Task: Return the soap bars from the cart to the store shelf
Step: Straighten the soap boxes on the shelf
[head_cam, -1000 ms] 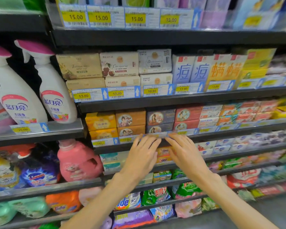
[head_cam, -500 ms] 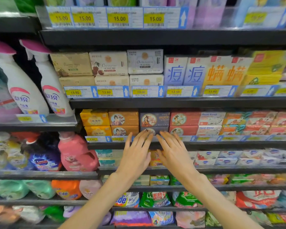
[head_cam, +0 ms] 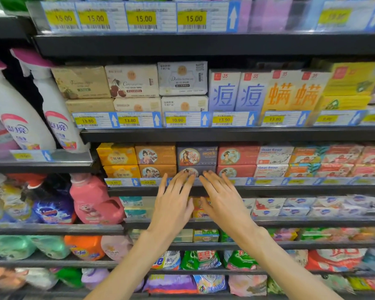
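Both hands raised at the store shelf [head_cam: 247,190], fingers straight and spread, holding nothing. Left hand [head_cam: 173,204] and right hand [head_cam: 222,204] lie side by side, fingertips touching the lower purple-grey soap bar [head_cam: 196,171] at the shelf's front edge.

Step in hand, as judged: seating that bar flush in its stack. Next move likely calls for a light push back, then a reach to the cart, which is out of view.

Same shelf holds stacked boxed soaps: yellow [head_cam: 117,154] and orange [head_cam: 156,155] left of the purple stack, red [head_cam: 237,155] and Goat Soap boxes [head_cam: 273,155] right. Shelf above: cream boxes [head_cam: 134,81].
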